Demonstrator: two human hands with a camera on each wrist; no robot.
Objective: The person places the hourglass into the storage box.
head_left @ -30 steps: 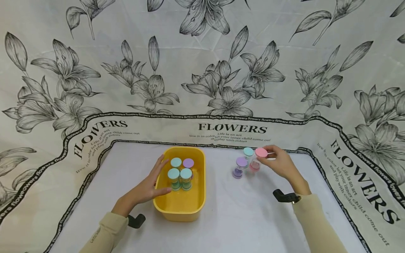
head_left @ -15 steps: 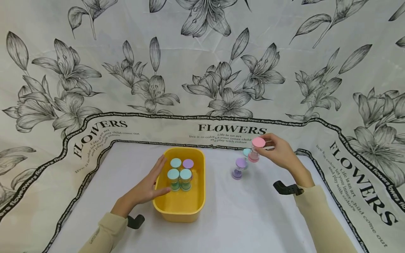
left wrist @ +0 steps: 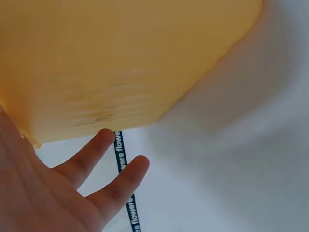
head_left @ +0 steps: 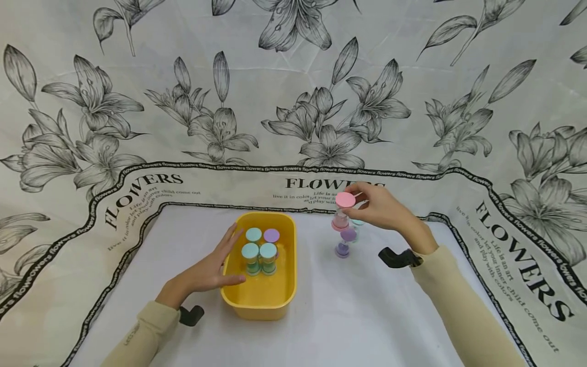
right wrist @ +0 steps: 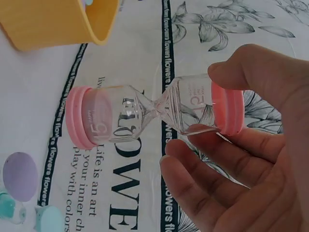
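My right hand (head_left: 385,206) pinches a pink-capped sand timer (right wrist: 145,113) by its top cap, thumb on one side and fingertips on the other. It hangs upright above the table, with pink sand in its lower bulb. Just below stand a purple sand timer (head_left: 342,250) and a teal-capped one (head_left: 358,223), the latter mostly hidden. My left hand (head_left: 206,270) rests with spread fingers along the left side of a yellow tub (head_left: 259,300), thumb over its near-left rim. Inside the tub, several teal-capped timers (head_left: 250,252) and a purple-capped one (head_left: 271,235) stand upright.
The tub stands on a white tabletop (head_left: 330,316), left of the loose timers. Behind rises a cloth (head_left: 302,127) with flower drawings and a black lettered border. A black camera mount (head_left: 399,258) sits on my right wrist, another (head_left: 191,316) on my left.
My right hand has lifted the pink sand timer off the table beside the other two and carried it left, toward the tub. The left hand has stayed at the tub.
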